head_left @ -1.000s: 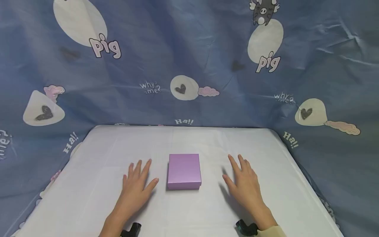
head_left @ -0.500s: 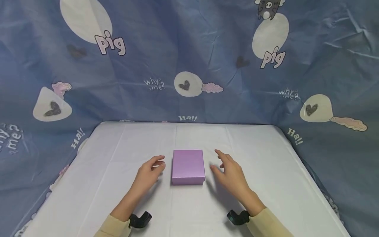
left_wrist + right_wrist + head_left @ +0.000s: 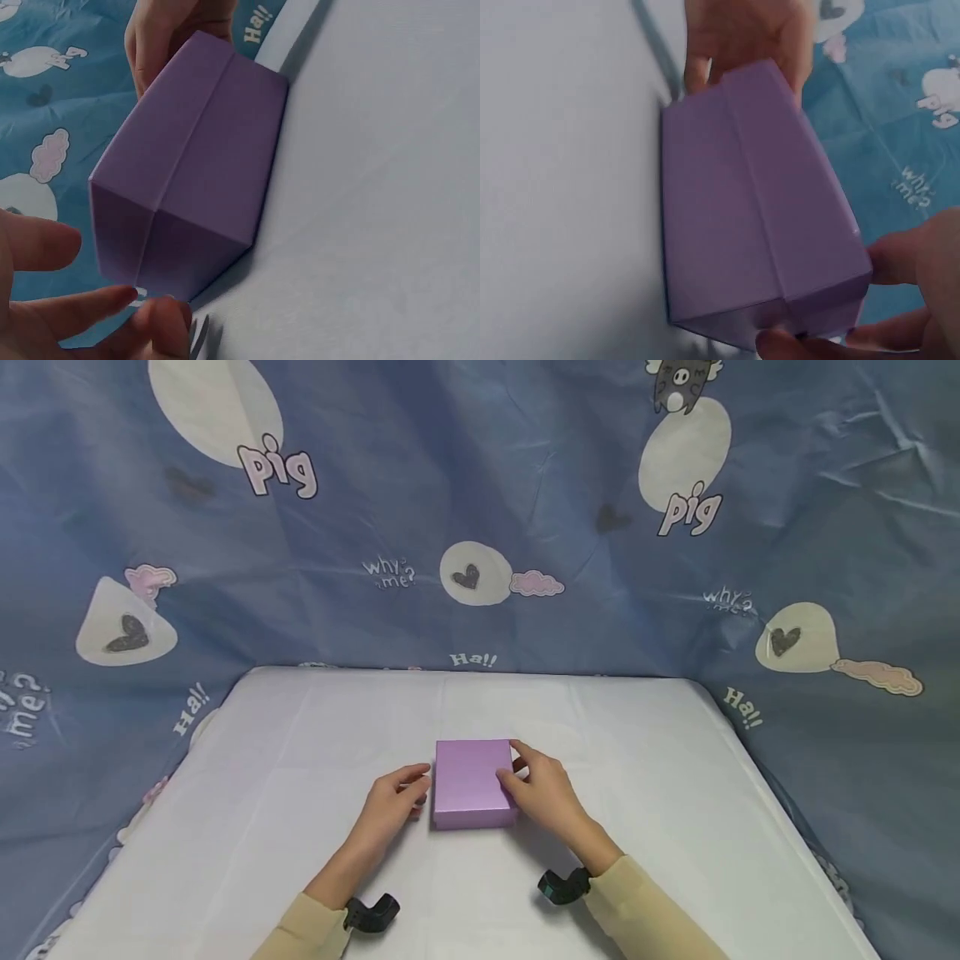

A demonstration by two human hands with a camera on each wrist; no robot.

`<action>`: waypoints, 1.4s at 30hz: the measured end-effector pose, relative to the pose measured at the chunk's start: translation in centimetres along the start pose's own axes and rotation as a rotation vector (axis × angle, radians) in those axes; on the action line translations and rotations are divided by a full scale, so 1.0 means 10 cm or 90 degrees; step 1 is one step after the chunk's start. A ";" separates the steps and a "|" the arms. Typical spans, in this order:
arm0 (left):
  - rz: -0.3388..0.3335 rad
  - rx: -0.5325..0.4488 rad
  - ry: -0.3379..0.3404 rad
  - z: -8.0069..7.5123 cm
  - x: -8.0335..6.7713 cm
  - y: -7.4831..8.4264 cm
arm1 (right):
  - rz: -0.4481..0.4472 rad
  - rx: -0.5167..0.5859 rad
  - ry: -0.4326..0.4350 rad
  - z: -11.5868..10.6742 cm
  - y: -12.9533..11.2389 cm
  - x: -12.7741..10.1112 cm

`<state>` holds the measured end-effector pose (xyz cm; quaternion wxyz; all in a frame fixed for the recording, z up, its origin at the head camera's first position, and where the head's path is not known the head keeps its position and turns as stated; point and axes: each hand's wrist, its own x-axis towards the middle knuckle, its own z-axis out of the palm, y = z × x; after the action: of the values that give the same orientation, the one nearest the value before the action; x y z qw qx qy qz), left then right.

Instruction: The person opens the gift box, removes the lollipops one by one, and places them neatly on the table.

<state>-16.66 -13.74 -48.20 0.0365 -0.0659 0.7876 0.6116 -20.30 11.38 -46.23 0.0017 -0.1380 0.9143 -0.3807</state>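
Note:
A purple lidded box (image 3: 472,777) sits on the white table, its lid on. At its right side is my right hand (image 3: 546,789), the thumb over the lid's right edge and the other fingers along the side. In the right wrist view, those fingers (image 3: 889,334) curl about the box's end. My left hand (image 3: 393,797) is beside the left side, its fingers loosely bent and holding nothing. The left wrist view shows the left fingertips (image 3: 124,296) close to the box's near end; whether they touch it I cannot tell.
A white cloth (image 3: 300,760) covers the table. Behind it and along both sides hangs a blue curtain (image 3: 360,627) with printed pigs and words. Black wrist devices (image 3: 372,913) are worn on both wrists.
Both hands have come in from either side toward the box. The right hand has moved left onto the box's right edge; the left hand's spread fingers have drawn together. The box stays in place.

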 end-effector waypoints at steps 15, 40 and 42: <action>0.002 -0.070 -0.031 0.04 -0.05 -0.08 | 0.075 0.166 -0.078 -0.01 0.11 0.02; -0.032 -0.158 -0.039 0.05 -0.03 -0.07 | 0.080 0.206 -0.098 -0.06 0.08 0.01; -0.034 -0.160 -0.039 0.04 -0.03 -0.07 | 0.078 0.207 -0.097 -0.06 0.08 0.01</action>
<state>-16.25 -13.46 -48.93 0.0682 -0.0720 0.7012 0.7061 -20.66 12.30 -46.29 0.1160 -0.1084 0.8447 -0.5112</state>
